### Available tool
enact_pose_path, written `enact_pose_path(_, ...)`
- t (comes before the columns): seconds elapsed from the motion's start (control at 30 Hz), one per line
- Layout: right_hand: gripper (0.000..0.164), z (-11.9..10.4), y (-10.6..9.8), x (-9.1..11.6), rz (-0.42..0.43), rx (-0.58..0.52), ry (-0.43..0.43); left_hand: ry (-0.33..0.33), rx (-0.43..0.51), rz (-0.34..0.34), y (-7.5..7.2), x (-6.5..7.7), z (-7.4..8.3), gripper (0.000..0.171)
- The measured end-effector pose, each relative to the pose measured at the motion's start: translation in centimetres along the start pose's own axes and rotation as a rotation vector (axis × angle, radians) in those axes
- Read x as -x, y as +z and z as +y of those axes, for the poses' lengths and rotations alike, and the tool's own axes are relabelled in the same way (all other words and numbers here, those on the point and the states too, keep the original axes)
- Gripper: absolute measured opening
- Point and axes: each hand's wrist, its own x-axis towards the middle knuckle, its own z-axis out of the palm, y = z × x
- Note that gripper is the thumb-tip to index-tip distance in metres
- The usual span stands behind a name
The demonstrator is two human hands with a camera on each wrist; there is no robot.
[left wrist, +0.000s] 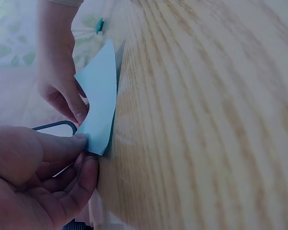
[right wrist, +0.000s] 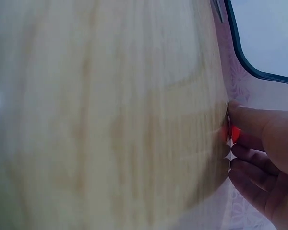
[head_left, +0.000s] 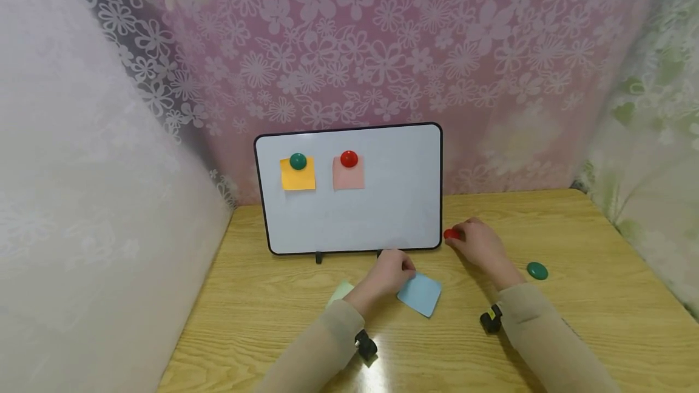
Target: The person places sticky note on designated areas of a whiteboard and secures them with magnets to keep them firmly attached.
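My left hand (head_left: 389, 272) pinches a corner of a blue sticky note (head_left: 420, 294) between thumb and fingers. In the left wrist view the blue note (left wrist: 102, 98) bends slightly, tilted up from the wood. To the right, my right hand (head_left: 482, 246) has its thumb and fingers around a round red magnet (head_left: 451, 234), down at the tabletop by the whiteboard's lower right corner. Fingers hide most of this magnet (right wrist: 235, 133) in the right wrist view. The whiteboard (head_left: 401, 199) stands upright behind both hands.
On the board, a green magnet (head_left: 298, 161) holds a yellow note (head_left: 298, 180), and a red magnet (head_left: 349, 159) holds a pink note (head_left: 348, 180). A pale green note (head_left: 340, 292) lies partly behind the left forearm. Another green magnet (head_left: 537, 270) lies right of the right hand.
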Motion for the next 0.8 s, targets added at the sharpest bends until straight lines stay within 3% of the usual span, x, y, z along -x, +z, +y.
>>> enact_pose_path(0.5, 0.049, 0.9, 0.2, 0.7, 0.038, -0.129, -0.053, -0.002, 0.102, 0.012, -0.1, 0.3, -0.3, 0.008)
enact_pose_path(0.8, 0.051, 1.3, -0.1, 0.9, 0.005, -0.185, -0.016, 0.002, 0.136, 0.008, -0.1, 0.4, -0.7, 0.007)
